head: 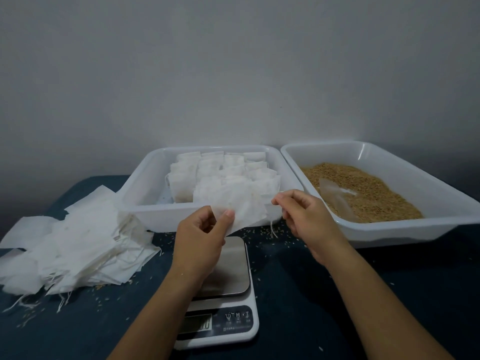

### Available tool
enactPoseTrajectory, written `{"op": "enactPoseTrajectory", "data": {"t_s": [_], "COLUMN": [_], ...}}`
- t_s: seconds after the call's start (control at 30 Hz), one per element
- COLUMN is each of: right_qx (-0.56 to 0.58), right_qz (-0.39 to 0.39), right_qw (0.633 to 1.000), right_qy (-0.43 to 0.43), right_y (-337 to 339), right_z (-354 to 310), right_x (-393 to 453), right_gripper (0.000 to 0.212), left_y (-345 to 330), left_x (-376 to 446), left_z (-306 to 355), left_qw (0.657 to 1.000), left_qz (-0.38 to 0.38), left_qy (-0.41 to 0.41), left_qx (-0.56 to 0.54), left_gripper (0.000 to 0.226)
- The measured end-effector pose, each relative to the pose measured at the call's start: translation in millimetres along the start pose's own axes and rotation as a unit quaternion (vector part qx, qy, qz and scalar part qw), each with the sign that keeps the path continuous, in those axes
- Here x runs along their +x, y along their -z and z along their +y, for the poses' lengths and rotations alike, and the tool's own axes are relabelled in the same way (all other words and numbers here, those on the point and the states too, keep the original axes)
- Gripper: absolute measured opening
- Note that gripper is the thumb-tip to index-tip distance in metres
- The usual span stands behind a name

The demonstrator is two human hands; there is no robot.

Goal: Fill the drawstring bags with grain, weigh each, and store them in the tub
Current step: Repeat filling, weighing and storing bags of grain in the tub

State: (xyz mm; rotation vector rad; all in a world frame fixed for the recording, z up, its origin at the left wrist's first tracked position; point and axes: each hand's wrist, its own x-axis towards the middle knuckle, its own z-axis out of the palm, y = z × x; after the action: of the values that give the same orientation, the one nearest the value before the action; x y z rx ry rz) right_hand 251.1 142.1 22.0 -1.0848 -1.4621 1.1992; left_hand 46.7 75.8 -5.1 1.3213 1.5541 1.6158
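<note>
two hands hold one empty bag [241, 206] flat in the air over the scale [228, 266]. left hand [202, 237] pinches the bag's near left edge between thumb and curled fingers; right hand [301, 211] pinches its right edge at the top corner, where the drawstring hangs down. the bag looks limp and unfilled, so this seems to be the opening step before scooping.

at 12 o'clock from the hands sits the tub [145, 203], with rows of filled bags standing in its right and middle part; its left strip shows bare floor, so room is left there. at 2 o'clock the grain tray [389, 232] holds grain [363, 193] with a clear scoop [335, 198] lying in it. at 9 o'clock a big pile of empties [78, 245] waits, so i judge much work remains.

the scale pan is bare, directly under the left wrist. the tub's near rim lies just behind the bag, and the tray's near corner is close to the right wrist; open table [337, 294] lies at 4 o'clock.
</note>
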Motion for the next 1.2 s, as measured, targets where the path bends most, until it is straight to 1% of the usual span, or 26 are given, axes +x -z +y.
{"op": "enactPoseTrajectory", "data": {"t_s": [0.07,0.2,0.27,0.33,0.37,0.43,0.47,0.5,0.57,0.6,0.67,0.8,0.87,0.93,1.07,1.13,1.2], "right_qx": [-0.038,-0.058,-0.075,-0.089,-0.078,-0.016,0.024,0.062,0.123,0.142,0.156,0.136,0.147,0.157,0.128,0.112,0.106], "right_qz": [-0.002,-0.017,-0.014,-0.029,-0.051,-0.097,-0.106,-0.108,-0.109,-0.113,-0.119,-0.141,-0.149,-0.148,-0.144,-0.141,-0.140], "right_qw": [0.999,0.998,0.997,0.996,0.995,0.993,0.991,0.989,0.984,0.982,0.979,0.980,0.977,0.976,0.981,0.984,0.984], "right_qy": [0.015,0.020,0.014,-0.014,-0.035,-0.071,-0.079,-0.078,-0.066,-0.058,-0.045,-0.032,-0.031,-0.031,-0.018,-0.016,-0.017], "right_y": [-3,-7,-8,-8,-9,-11,-12,-12,-12,-12,-12,-13,-13,-12,-15,-17,-18], "right_z": [2,4,3,3,2,1,0,0,-1,-1,-1,0,0,0,-1,-3,-4], "right_x": [-2,-3,-4,-4,-6,-8,-8,-8,-8,-8,-8,-9,-8,-8,-11,-13,-13], "right_gripper": [0.021,0.019,0.022,0.029,0.036,0.048,0.048,0.044,0.029,0.024,0.020,0.020,0.020,0.021,0.017,0.022,0.032], "left_y": [1,2,3,3,3,3,3,3,3,3,2,2,2,1,1,1,1], "left_x": [0,0,-2,-3,-3,-4,-4,-4,-3,-3,-1,-1,-1,-2,-1,-2,-3], "left_z": [0,-3,-1,1,2,3,3,1,-2,-4,-8,-8,-7,-6,-6,-5,-5], "left_qw": [1.000,0.998,0.997,0.991,0.986,0.980,0.980,0.982,0.987,0.990,0.993,0.994,0.995,0.995,0.996,0.996,0.996], "left_qz": [-0.018,-0.049,-0.060,-0.089,-0.106,-0.129,-0.133,-0.133,-0.121,-0.110,-0.093,-0.085,-0.077,-0.070,-0.053,-0.055,-0.058], "left_qy": [0.005,0.015,0.016,0.020,0.023,0.026,0.025,0.025,0.028,0.031,0.040,0.046,0.048,0.050,0.055,0.059,0.061], "left_qx": [-0.010,-0.028,-0.050,-0.098,-0.126,-0.149,-0.144,-0.133,-0.098,-0.077,-0.055,-0.049,-0.050,-0.050,-0.046,-0.040,-0.041], "left_gripper": [0.043,0.040,0.033,0.021,0.018,0.017,0.018,0.017,0.016,0.017,0.022,0.023,0.023,0.022,0.025,0.024,0.024]}}
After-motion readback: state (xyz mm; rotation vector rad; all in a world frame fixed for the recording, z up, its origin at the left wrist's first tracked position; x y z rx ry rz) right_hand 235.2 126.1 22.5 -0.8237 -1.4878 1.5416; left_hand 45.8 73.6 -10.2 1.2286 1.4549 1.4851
